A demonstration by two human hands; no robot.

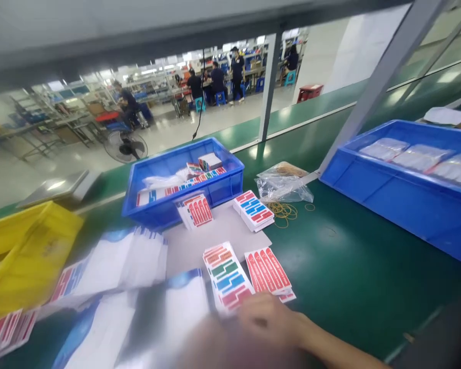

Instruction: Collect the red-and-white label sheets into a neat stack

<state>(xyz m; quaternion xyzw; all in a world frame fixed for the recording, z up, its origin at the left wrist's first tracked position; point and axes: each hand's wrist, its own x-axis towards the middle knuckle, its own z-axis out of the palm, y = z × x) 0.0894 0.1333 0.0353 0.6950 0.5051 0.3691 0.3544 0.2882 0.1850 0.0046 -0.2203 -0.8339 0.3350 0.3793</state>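
Note:
My right hand [271, 319] is at the near corner of a stack of sticker sheets [230, 279] printed in orange, green, blue and red. Its fingers are curled together and pinch the edge of a sheet there. Lower down, my left hand [211, 342] is smeared by motion, so its fingers cannot be made out. Beside the right hand lies a pile of red-striped sheets [268, 270]. Farther back, a red-and-blue stack [253, 207] rests on a grey board [218, 233]. White-and-blue printed sheets [188, 297] lie in overlapping rows to the left.
A blue bin [184, 200] holding sheets stands at the back, with a card stack [195, 211] against it. Rubber bands [284, 212] lie near a clear plastic bag [282, 187]. A yellow bin [30, 251] is left; another blue bin [399, 200] with packs is right. A post [380, 82] rises behind.

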